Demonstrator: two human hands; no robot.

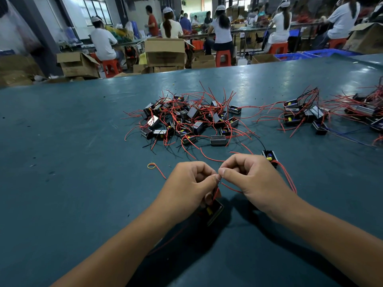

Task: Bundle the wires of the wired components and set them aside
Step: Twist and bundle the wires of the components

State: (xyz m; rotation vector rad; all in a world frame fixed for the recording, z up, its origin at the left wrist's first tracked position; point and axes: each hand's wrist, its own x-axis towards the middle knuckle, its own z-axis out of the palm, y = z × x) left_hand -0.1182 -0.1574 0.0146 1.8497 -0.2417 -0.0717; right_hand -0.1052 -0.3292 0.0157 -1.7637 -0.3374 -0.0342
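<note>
The green bench (62, 141) carries a large heap of black wired components (186, 121) at its middle, red leads tangled; a smaller group (302, 117) lies to the right. Nearer, the left hand (186, 187) pinches thin red wires (215, 192), with one small black component (214, 212) hanging just beneath its fingers. The right hand (252, 181) pinches the same strand, fingertips nearly touching. A yellow rubber band (151, 166) lies left. The wires look light and springy; best gathered near the housing.
</note>
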